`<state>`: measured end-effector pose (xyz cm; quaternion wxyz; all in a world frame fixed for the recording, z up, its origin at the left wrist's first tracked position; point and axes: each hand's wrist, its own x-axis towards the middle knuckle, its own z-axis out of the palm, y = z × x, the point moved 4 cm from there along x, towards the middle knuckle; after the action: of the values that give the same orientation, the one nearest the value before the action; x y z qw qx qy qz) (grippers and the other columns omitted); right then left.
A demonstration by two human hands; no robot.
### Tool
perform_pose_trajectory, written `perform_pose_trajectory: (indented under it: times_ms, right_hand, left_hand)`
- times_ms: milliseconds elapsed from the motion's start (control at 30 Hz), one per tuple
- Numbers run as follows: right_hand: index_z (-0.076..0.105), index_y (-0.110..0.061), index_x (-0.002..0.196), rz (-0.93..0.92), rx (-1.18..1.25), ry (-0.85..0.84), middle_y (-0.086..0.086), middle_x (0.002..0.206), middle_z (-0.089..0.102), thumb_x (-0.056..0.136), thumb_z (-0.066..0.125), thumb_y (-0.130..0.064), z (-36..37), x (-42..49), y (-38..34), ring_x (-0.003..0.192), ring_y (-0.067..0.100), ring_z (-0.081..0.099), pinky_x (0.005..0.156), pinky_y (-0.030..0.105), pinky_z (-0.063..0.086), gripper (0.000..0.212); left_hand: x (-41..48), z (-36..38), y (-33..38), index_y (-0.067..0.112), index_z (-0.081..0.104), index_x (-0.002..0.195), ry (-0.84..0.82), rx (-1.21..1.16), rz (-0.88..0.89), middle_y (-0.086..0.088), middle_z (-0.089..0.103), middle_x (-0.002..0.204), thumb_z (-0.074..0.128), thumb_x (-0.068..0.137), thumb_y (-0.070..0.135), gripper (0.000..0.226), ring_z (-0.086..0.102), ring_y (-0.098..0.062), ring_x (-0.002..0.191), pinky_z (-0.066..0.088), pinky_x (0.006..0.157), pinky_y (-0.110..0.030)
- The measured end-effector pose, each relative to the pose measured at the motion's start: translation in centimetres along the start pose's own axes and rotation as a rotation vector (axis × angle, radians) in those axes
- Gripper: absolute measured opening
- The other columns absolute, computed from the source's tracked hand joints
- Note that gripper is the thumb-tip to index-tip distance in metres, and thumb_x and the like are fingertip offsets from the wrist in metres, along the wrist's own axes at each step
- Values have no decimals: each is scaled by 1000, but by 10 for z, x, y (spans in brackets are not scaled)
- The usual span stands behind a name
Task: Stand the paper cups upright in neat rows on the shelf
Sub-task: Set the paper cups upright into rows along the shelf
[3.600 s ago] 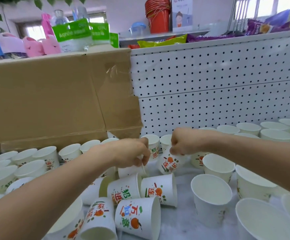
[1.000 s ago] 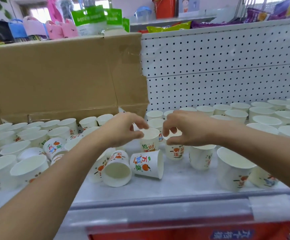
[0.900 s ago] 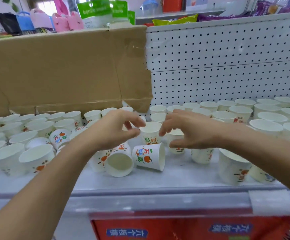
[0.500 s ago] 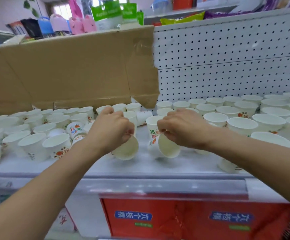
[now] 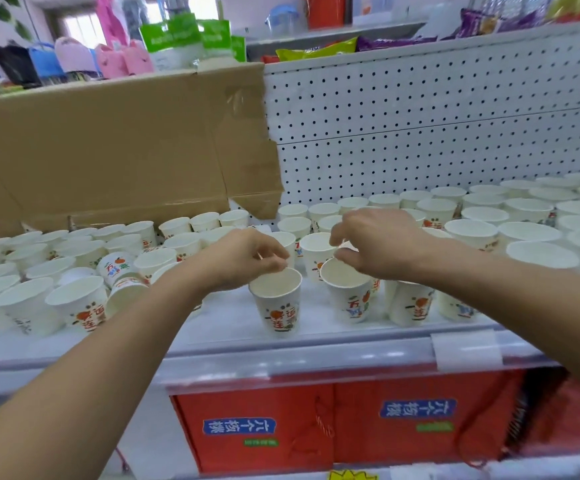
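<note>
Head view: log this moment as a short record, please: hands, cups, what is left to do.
left hand: pinches far rim of front cup, upright on shelf
right hand: curled over rim of neighbouring cup, also upright; grip unclear
rows: upright cups at back and right
left to do: tipped cups left of the front cup
behind: cardboard sheet, pegboard

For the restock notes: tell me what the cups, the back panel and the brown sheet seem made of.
The cups: paper, matte white with printed fruit, thin rolled rims. The back panel: probably painted metal, smooth white, regular punched holes. The brown sheet: cardboard, dull, with creases and clear tape.
</note>
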<state>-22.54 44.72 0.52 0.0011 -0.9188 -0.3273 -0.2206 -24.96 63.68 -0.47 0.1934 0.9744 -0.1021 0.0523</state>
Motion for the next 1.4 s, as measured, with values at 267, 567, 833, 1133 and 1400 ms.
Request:
perform_pose_trajectory:
  times_ms: [267, 567, 833, 1133, 1400]
  right_hand:
    - [67, -29, 93, -198, 25, -221, -11, 91, 61, 81, 59, -56, 2, -27, -10, 92, 12, 52, 83, 30, 39, 30]
    - [70, -25, 84, -155, 130, -199, -10, 71, 61, 82, 62, -50, 1, -25, -17, 71, 13, 56, 66, 35, 50, 27]
    - [72, -28, 86, -92, 261, -104, -15, 83, 67, 86, 53, -55, -19, 12, -25, 80, 6, 61, 73, 36, 52, 33]
    - [71, -27, 96, -77, 247, -221, -21, 81, 61, 91, 62, -29, 24, 146, -53, 82, 5, 62, 76, 29, 53, 10]
    - [61, -36, 117, -150, 7, -360, -17, 74, 45, 84, 50, 0, 85, 230, -78, 77, 15, 53, 57, 27, 41, 50]
  left_hand:
    - [-41, 5, -4, 29, 62, 122, 3, -90, -58, 18, 61, 117, 79, 62, 57, 68, 58, -1, 99, 49, 84, -26]
    - [-41, 18, 5, 27, 51, 134, 69, -150, -17, 12, 54, 132, 78, 72, 48, 71, 53, -6, 108, 41, 87, -22]
    - [-52, -25, -56, 34, 55, 128, 191, -50, 20, 18, 55, 127, 62, 82, 53, 50, 51, -1, 113, 43, 100, -36]
    - [10, -80, -147, 28, 61, 124, 14, 172, 36, 15, 60, 123, 53, 96, 37, 31, 52, -5, 114, 41, 88, -21]
    - [82, -60, -175, 32, 64, 120, -130, 295, 179, 14, 64, 119, 61, 91, 27, 29, 55, -9, 113, 44, 96, -29]
